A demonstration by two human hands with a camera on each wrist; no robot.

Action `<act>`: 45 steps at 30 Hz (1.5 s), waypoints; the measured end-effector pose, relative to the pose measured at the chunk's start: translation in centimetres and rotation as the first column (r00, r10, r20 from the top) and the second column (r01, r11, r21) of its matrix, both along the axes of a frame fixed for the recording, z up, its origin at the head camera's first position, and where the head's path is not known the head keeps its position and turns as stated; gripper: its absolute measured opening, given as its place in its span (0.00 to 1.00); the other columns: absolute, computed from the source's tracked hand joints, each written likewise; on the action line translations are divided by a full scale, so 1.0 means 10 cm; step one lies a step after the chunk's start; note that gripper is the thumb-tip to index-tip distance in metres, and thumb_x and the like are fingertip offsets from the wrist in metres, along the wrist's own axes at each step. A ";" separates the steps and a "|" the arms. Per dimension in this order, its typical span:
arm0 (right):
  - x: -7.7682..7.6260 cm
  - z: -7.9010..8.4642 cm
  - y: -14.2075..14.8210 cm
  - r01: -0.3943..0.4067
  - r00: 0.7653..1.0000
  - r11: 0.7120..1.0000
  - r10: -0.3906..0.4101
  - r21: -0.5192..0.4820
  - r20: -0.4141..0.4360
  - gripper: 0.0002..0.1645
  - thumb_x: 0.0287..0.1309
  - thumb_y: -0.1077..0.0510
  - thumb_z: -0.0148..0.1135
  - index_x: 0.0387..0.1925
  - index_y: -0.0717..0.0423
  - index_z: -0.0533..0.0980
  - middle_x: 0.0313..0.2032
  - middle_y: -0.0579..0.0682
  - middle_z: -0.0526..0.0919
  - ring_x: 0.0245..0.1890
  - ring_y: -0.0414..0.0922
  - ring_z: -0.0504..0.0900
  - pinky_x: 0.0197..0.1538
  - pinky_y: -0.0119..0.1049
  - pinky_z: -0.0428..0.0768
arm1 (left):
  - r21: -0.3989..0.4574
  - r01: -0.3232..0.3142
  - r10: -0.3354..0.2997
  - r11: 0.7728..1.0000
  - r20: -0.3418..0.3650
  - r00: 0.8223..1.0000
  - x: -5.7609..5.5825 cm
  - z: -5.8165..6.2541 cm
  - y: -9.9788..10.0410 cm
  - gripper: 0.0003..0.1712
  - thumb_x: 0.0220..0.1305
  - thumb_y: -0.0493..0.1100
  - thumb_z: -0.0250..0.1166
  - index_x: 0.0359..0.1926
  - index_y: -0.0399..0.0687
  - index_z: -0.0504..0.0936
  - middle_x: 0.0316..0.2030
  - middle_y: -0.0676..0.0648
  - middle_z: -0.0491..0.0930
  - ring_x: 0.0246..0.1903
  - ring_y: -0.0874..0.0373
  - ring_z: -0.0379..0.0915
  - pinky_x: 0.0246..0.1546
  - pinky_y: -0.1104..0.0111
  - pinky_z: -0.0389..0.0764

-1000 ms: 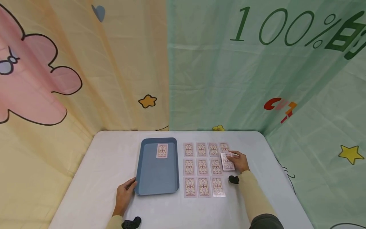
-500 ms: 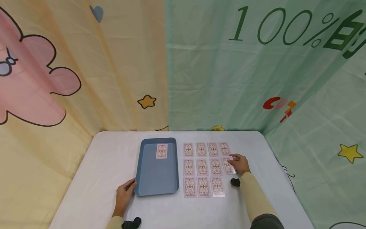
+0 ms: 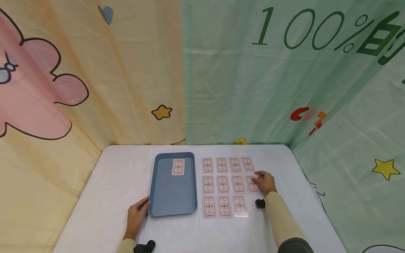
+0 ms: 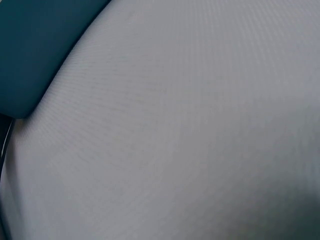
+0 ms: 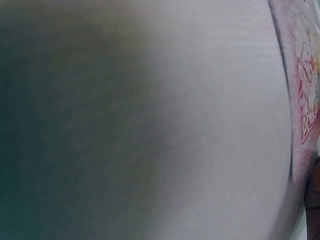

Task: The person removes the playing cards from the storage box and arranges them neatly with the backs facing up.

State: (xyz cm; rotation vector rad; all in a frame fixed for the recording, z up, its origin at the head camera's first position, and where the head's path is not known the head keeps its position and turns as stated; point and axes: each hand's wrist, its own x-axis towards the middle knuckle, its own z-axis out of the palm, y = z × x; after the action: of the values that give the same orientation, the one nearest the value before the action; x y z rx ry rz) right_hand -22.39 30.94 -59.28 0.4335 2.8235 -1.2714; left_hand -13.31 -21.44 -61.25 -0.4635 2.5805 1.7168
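Note:
In the head view, a blue-grey tray (image 3: 173,196) lies on the white table with one patterned playing card (image 3: 178,167) near its top. My left hand (image 3: 136,216) holds the tray's left rim near the lower corner, thumb and fingertips at the edge. To the tray's right, face-down cards lie in rows. At the right end of the middle row, my right hand (image 3: 265,181) pinches the upper right part of a playing card (image 3: 252,186) that lies on the table. The right wrist view catches part of a card (image 5: 306,100) beside a fingertip.
A row of face-down cards (image 3: 222,165) lies at the back, and a shorter row (image 3: 224,206) nearest the person. Black devices are strapped at both wrists. Printed curtains (image 3: 234,88) stand behind and beside the white table (image 3: 126,175).
My right hand has lowered its card from over the back row's end to the right end of the middle row, where it now lies flat. The left hand stays at the tray.

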 end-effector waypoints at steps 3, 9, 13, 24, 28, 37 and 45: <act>0.01 0.02 -0.02 0.006 1.000 1.000 -0.006 -0.007 -0.003 0.25 0.54 0.60 0.70 0.52 0.67 0.76 0.40 0.59 0.75 0.39 0.51 0.71 0.40 0.40 0.71 | -0.002 0.000 0.000 1.000 -0.001 1.000 0.00 0.00 0.00 0.20 0.68 0.39 0.58 0.57 0.31 0.77 0.55 0.34 0.77 0.56 0.45 0.73 0.40 0.91 0.64; 0.00 0.06 -0.09 0.010 1.000 0.998 -0.011 -0.064 -0.025 0.24 0.54 0.61 0.70 0.53 0.65 0.77 0.41 0.59 0.76 0.33 0.48 0.72 0.34 0.33 0.72 | -0.018 -0.004 0.004 1.000 -0.016 1.000 0.01 0.00 0.00 0.20 0.68 0.39 0.58 0.56 0.32 0.78 0.54 0.35 0.78 0.55 0.48 0.74 0.42 0.88 0.68; -0.05 0.10 -0.17 -0.001 1.000 0.995 -0.002 -0.098 -0.026 0.24 0.54 0.60 0.70 0.53 0.62 0.77 0.41 0.57 0.75 0.30 0.45 0.72 0.29 0.31 0.72 | -0.014 -0.002 0.002 1.000 -0.018 1.000 0.01 0.00 0.00 0.20 0.68 0.39 0.58 0.57 0.31 0.77 0.54 0.34 0.78 0.56 0.43 0.73 0.43 0.86 0.69; -0.27 0.22 -0.57 -0.090 0.992 0.986 0.076 -0.137 -0.105 0.21 0.53 0.60 0.71 0.49 0.64 0.79 0.36 0.56 0.76 0.26 0.44 0.69 0.30 0.34 0.71 | 0.017 0.027 -0.027 0.999 -0.011 1.000 0.03 0.03 -0.01 0.21 0.69 0.39 0.57 0.58 0.30 0.76 0.57 0.33 0.75 0.58 0.42 0.71 0.43 0.87 0.66; -0.32 0.26 -0.73 -0.120 0.988 0.976 0.100 -0.180 -0.119 0.21 0.52 0.62 0.71 0.48 0.65 0.79 0.36 0.57 0.76 0.24 0.44 0.69 0.29 0.35 0.72 | 0.019 0.022 -0.022 1.000 -0.018 1.000 0.04 0.02 0.00 0.21 0.70 0.40 0.57 0.58 0.31 0.76 0.56 0.34 0.76 0.58 0.43 0.71 0.43 0.88 0.65; -0.41 0.29 -1.08 -0.188 0.974 0.958 0.154 -0.215 -0.168 0.20 0.52 0.63 0.71 0.47 0.66 0.80 0.35 0.56 0.76 0.23 0.44 0.68 0.26 0.34 0.70 | 0.002 0.010 -0.010 1.000 -0.038 0.999 0.07 0.02 0.00 0.20 0.69 0.40 0.59 0.57 0.32 0.78 0.55 0.35 0.77 0.57 0.44 0.72 0.42 0.88 0.67; -0.52 0.36 -1.44 -0.266 0.952 0.936 0.217 -0.233 -0.213 0.18 0.52 0.64 0.70 0.46 0.67 0.80 0.34 0.56 0.77 0.22 0.43 0.68 0.26 0.34 0.72 | -0.011 -0.001 0.000 1.000 -0.079 0.997 0.05 0.02 0.02 0.19 0.69 0.41 0.59 0.55 0.31 0.79 0.53 0.34 0.79 0.54 0.47 0.75 0.43 0.86 0.70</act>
State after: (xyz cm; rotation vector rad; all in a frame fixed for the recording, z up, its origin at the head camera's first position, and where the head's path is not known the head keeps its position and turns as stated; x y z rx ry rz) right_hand -27.61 16.57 -55.70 -0.0445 2.6813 -1.6673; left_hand -12.78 -21.26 -61.09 -0.4053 2.6443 1.7576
